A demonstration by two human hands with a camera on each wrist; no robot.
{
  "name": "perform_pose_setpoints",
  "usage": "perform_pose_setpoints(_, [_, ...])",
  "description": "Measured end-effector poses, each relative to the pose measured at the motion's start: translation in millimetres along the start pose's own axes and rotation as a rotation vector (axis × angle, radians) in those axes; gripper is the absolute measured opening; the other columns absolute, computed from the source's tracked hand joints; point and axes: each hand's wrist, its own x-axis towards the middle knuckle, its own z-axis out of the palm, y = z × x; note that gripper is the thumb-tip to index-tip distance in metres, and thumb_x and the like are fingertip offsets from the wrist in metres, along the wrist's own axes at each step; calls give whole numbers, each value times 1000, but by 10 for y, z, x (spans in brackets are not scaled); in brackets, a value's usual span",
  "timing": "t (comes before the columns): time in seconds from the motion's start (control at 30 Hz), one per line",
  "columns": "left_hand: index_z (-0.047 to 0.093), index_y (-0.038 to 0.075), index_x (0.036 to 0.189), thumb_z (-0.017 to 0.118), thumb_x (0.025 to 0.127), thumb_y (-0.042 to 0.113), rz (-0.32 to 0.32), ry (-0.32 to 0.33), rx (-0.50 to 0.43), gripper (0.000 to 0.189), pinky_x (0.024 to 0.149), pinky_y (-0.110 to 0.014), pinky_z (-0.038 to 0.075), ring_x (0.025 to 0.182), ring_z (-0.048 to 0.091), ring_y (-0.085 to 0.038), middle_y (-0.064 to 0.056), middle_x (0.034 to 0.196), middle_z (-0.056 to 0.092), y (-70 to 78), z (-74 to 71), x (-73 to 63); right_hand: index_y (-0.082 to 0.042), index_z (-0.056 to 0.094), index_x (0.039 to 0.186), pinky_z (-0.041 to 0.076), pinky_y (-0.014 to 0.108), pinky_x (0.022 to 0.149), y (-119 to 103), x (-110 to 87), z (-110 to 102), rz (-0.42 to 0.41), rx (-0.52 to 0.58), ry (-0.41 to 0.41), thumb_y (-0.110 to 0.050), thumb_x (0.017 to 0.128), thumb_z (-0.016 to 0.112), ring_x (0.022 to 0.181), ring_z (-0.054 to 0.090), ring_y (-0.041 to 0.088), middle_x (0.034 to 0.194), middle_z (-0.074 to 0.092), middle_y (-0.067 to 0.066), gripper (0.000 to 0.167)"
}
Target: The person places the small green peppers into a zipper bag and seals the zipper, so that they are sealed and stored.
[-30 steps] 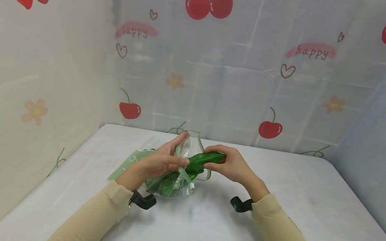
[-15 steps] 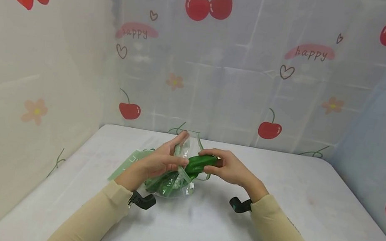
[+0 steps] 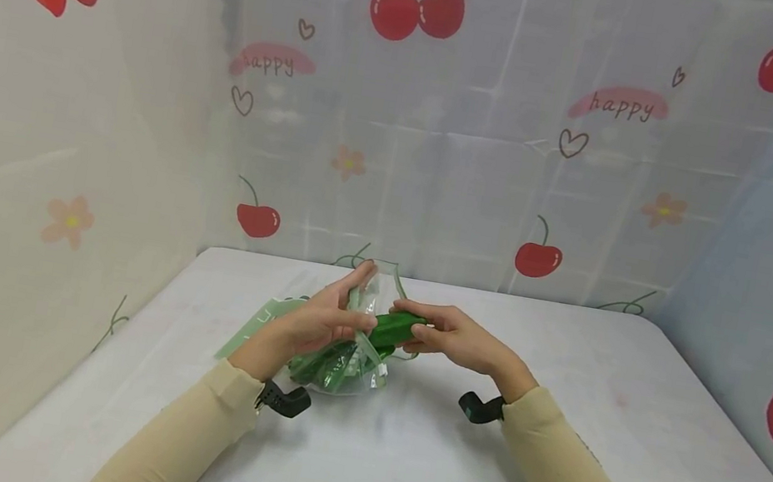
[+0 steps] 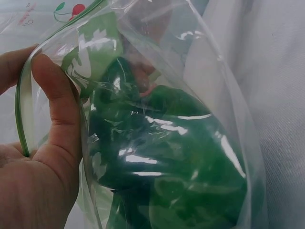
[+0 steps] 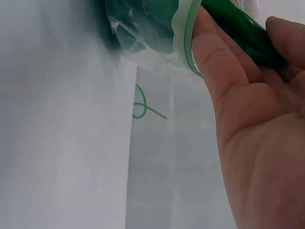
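Note:
My left hand [image 3: 316,323] grips a clear zip bag [image 4: 245,119] by its green-edged mouth and keeps the mouth spread, facing right. Inside the bag lie several green peppers [image 4: 190,148], seen through the shiny plastic. My right hand [image 3: 468,340] holds another long green pepper [image 3: 393,330] between thumb and fingers, its front end pushed in at the mouth. In the right wrist view, the fingers of that hand reach right up to the bag's green rim [image 5: 189,33]. The fingertips beyond the rim are partly hidden by plastic and peppers.
A pale green panel with white lettering [image 3: 259,326] lies left of the bag, partly behind the left forearm. The white table [image 3: 553,436] ends at a curtain [image 3: 460,160] printed with cherries. Side curtains rise to the left and right.
My right hand has moved left and slightly down, pushing the pepper deeper into the bag; less of the pepper shows now. My left hand stays in place on the bag.

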Motion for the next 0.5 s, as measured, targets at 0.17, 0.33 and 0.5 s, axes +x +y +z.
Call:
perform_pose_setpoints(0.17, [1,29,167,68,92,3,-6,11,-6,104,87,-31,59,127,51,-27,12,174,-4,11,14,3,-7,40,158,57,38,98,-7,24,2,-17,-15,60,-16,109,51,119,69,34,154,49,24,51])
perform_pose_setpoints(0.33, [2,29,168,68,92,1,-6,14,-1,104,86,-29,59,116,56,-21,12,174,-5,8,8,16,3,47,144,59,40,94,-12,62,5,-16,23,156,-10,108,52,110,73,34,136,64,28,39])
perform_pose_setpoints(0.5, [1,28,168,69,92,1,-11,15,1,105,86,-29,60,116,57,-19,12,174,-4,-5,3,23,3,53,136,59,40,94,-13,62,15,10,30,192,-4,105,57,110,73,32,134,66,26,32])
